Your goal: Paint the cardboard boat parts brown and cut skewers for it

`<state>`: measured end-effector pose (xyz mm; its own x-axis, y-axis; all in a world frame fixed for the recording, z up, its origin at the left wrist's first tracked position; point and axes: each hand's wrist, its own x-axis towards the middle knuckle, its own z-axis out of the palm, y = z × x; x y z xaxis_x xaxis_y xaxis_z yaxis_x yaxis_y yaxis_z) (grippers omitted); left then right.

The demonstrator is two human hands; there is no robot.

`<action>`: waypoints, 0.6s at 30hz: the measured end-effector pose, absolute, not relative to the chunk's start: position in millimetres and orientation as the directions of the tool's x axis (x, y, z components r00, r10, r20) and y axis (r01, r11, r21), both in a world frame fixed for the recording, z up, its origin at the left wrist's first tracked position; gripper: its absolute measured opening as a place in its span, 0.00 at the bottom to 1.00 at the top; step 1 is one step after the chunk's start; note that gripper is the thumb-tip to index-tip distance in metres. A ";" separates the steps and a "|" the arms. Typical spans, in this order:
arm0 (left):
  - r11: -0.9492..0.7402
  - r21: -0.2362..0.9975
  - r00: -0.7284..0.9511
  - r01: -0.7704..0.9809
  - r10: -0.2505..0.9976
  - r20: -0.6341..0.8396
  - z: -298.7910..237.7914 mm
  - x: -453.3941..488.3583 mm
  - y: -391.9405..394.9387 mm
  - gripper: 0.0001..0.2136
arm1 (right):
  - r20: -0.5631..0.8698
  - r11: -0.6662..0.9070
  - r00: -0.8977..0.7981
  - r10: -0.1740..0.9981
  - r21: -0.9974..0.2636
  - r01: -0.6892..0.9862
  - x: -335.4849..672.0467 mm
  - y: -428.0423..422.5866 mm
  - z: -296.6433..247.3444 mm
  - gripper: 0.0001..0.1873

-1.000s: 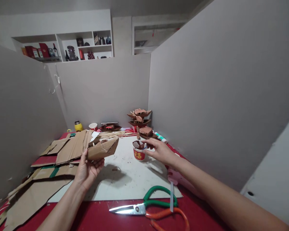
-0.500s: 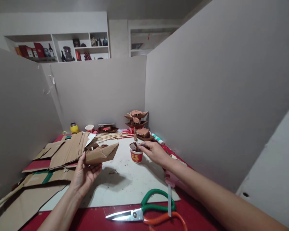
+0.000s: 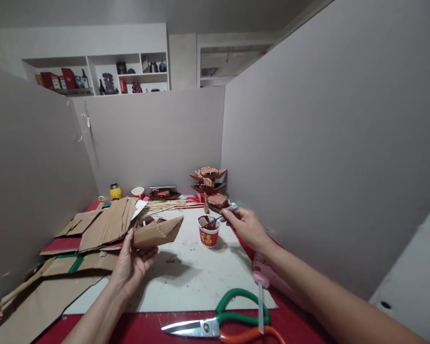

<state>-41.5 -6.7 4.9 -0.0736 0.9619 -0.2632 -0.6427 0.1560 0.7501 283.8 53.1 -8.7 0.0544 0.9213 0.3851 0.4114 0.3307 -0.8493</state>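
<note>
My left hand (image 3: 134, 267) is closed on a cardboard boat (image 3: 159, 232), held tilted above the white board with its pointed end to the right. Brown patches show on the boat's inside. Pinched in my right hand (image 3: 245, 227) is a thin blue paintbrush (image 3: 220, 217), its lower end reaching into a red and white paper cup (image 3: 209, 237). Dark brown paint coats the inside of the cup, which stands upright on the board. The brush tip is hidden in the cup.
Green and orange handled scissors (image 3: 222, 325) lie at the front edge. Cardboard sheets (image 3: 107, 224) pile up at the left. Thin wooden sticks (image 3: 172, 204), stacked brown boats (image 3: 208, 181), a second paper cup (image 3: 138, 192) and a yellow jar (image 3: 115, 191) stand or lie at the back.
My right hand has risen slightly and drawn back from the cup, so more of the blue brush shows. My left hand still holds the boat. The whole view has shifted slightly.
</note>
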 end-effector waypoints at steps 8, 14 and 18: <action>0.161 0.746 -0.057 -0.646 0.965 -0.258 4.5 -38.1 -9.8 0.20 | 0.365 0.307 0.142 0.920 -0.897 0.318 288.4 38.1 -11.2 0.13; 0.161 0.760 -0.059 -0.629 0.966 -0.253 0.3 -37.1 -6.8 0.19 | 0.370 0.330 0.186 0.910 -0.919 0.217 284.5 22.9 -4.7 0.13; 0.151 0.771 -0.067 -0.619 0.968 -0.243 1.7 -36.0 -7.1 0.17 | 0.356 0.348 0.296 0.886 -0.934 0.081 283.4 17.4 -1.2 0.19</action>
